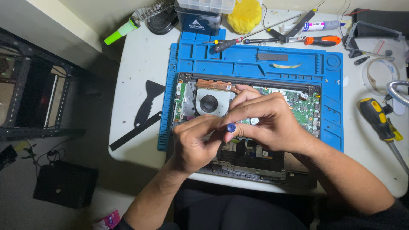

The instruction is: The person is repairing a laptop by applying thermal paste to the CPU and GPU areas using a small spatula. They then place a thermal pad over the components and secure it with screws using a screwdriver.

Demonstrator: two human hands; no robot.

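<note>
We pinch a small blue-capped screwdriver over the opened laptop.

Our right hand (pixel 272 123) has its fingers (pixel 245 111) clamped on the screwdriver (pixel 231 127), its blue cap facing up, while the left hand (pixel 194 142) curls closed around the shaft just below and left. Directly under the fingers lies the laptop (pixel 255 166), its fan (pixel 208 103) up and left of them, on a blue mat (pixel 255 64) on the table (pixel 140 59). We judge a plumb driver and light, steady pressure suit this work. Farther right lies a yellow screwdriver (pixel 377 119).
</note>
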